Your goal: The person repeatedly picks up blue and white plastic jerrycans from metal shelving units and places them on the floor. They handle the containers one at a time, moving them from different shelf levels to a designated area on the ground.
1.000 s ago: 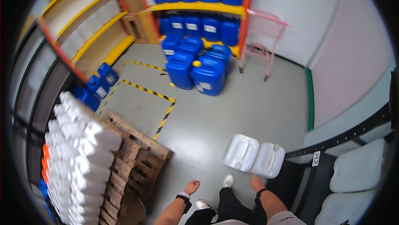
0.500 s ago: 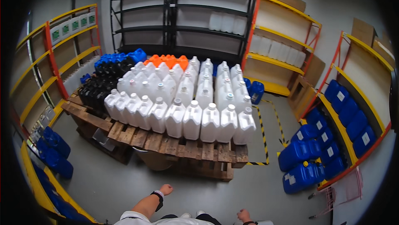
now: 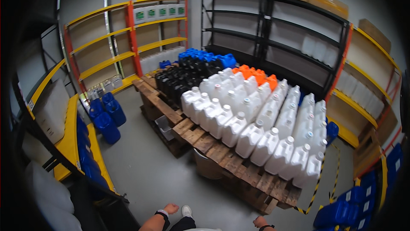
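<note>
My left hand hangs low in front of me, its fingers curled in and nothing seen in them. To the right, my right hand is also curled, partly cut by the lower edge, with nothing visible in it. Both touch nothing. Ahead of them stands a wooden pallet, loaded with rows of white plastic jugs. Black jugs, blue jugs and orange jugs stand behind and to the left on it.
Yellow-and-orange racks line the left, black shelves the back. Blue canisters stand on the floor at left, more blue canisters at lower right. Striped floor tape runs beside the pallet. Translucent containers are close at left.
My view has turned left, so the pallet and jugs now sit farther right and more of the left racks shows. Both hands remain low and curled. A white shoe has come forward beside my left hand.
</note>
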{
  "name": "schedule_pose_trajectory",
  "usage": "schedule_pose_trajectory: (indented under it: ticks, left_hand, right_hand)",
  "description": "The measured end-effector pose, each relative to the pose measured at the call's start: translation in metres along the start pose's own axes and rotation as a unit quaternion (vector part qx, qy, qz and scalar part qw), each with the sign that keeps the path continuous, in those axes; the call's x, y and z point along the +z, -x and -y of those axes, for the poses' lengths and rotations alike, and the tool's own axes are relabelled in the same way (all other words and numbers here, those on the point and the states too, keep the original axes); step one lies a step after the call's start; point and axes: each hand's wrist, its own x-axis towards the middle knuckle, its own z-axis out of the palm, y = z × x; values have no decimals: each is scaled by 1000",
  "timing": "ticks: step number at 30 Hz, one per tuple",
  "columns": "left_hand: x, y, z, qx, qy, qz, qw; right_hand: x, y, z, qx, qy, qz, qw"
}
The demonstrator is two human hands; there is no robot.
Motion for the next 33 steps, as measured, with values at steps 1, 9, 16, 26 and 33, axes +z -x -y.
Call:
schedule_pose_trajectory:
  ticks: [1, 9, 16, 26, 33]
  left_hand:
    - [-6, 3, 4, -6, 42, -9, 999]
    - [-114, -26, 81, -32, 138, -76, 987]
    - [-257, -52, 116, -55, 155, -185, 969]
    - [-400, -111, 106, -47, 225, -238, 944]
    - [-520, -168, 94, -135, 260, -260, 920]
  right_hand:
    - [-8, -7, 23, -6, 56, 43, 997]
    - [3, -85, 249, -182, 179, -50, 966]
    - [50, -117, 494, -259, 182, -18, 948]
    - [63, -168, 702, -238, 335, 36, 911]
    - [64, -266, 884, -307, 364, 23, 879]
